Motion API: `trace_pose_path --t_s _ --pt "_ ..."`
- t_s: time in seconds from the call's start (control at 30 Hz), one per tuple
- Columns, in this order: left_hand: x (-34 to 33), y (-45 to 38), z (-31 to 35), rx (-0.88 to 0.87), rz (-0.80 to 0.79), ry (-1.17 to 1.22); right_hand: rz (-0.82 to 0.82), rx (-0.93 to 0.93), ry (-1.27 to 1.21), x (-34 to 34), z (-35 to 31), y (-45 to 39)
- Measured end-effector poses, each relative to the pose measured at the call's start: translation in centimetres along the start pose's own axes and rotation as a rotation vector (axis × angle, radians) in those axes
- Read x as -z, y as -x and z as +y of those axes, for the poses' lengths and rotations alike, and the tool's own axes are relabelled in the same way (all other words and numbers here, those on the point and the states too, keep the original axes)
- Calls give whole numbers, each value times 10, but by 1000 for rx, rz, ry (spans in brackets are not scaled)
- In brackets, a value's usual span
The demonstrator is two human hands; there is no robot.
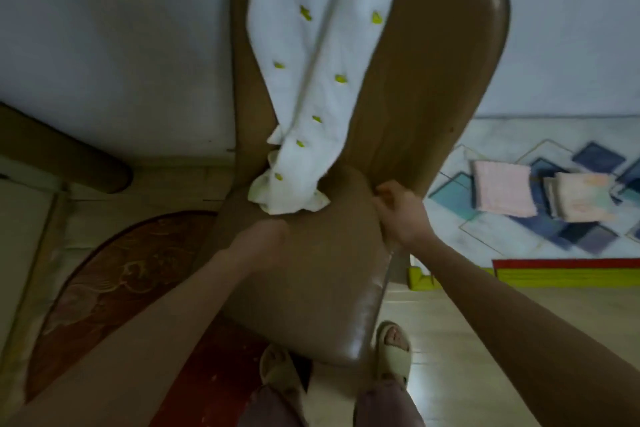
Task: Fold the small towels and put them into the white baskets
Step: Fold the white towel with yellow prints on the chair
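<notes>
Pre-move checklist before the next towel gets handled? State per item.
1. Right hand grips the brown chair seat edge, not free: not ok.
2. Left hand on the seat, blurred, grip: cannot tell.
3. White cloth with green marks draped down the chair, unfolded: not ok.
4. Two folded pink towels lying on the patterned mat: ok.
5. White baskets in view: not ok, none seen.
</notes>
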State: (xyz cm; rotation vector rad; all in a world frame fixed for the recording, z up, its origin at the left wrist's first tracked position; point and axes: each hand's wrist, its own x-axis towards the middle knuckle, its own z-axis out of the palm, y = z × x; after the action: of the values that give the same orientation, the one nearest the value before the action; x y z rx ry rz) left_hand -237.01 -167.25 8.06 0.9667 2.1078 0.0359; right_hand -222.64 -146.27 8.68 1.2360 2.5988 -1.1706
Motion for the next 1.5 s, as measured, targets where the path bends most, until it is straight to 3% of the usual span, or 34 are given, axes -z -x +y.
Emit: trace_pose_path --t_s 0.17,0.27,0.4,0.53,0.73,0.9,1.03,1.13,1.27,1.33,1.4,1.5 --pt "66 17 -28 40 123 107 230 -121 -472 32 -101 -54" --pt "91 14 -23 42 185 182 275 -163 -721 52 -149 -90" --pt "115 13 -10 42 244 332 233 -178 -972 62 -183 -108" --pt "145 26 4 10 357 474 120 -94 -1029 79 -181 -92" --pt "206 54 51 47 639 997 -105 -29 -1145 138 -181 -30" --pt "217 73 90 246 323 1423 -277 95 -1090 179 -182 30" --pt "218 92 123 102 102 1580 -366 71 -872 200 -186 70" --pt "226 114 147 -23 80 1585 -346 31 -786 208 -192 92" --pt "222 137 157 -96 250 1432 -212 -78 -879 209 -199 109" --pt "219 150 154 -228 328 1307 -229 -142 -1043 211 -200 113" --pt "212 168 148 -372 285 1173 -276 -225 -1167 213 -202 115" --pt "202 196 135 -501 221 887 -371 -280 -1087 207 -216 119"
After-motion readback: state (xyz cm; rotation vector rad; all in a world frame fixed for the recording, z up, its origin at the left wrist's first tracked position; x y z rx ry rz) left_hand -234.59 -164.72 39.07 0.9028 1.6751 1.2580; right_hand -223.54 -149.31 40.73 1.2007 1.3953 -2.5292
